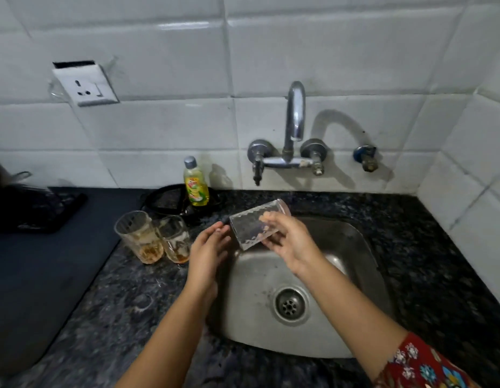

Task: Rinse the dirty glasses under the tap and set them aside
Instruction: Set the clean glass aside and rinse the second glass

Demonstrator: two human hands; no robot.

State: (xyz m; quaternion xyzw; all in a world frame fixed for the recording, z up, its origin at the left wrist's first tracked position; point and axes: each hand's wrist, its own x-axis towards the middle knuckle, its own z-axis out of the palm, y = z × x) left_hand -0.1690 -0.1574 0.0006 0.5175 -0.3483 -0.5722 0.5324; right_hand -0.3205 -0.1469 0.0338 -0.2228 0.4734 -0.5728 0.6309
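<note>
My right hand (pixel 292 246) grips a clear textured glass (pixel 251 226), held on its side over the steel sink (pixel 355 247) with its mouth pointing left. My left hand (pixel 208 252) hovers just left of that mouth, fingers spread and holding nothing. Two dirty glasses with brown residue stand upright on the dark counter left of the sink: a taller one (pixel 139 236) and a shorter one (pixel 176 238), side by side. The chrome tap (pixel 295 113) is on the wall behind the sink; no water is seen running.
A yellow dish soap bottle (pixel 195 183) stands at the back, in front of a black round strainer (pixel 166 201). A dark mat (pixel 47 270) covers the counter at left. A socket (pixel 85 85) is on the tiled wall. The drain (pixel 290 305) lies below my hands.
</note>
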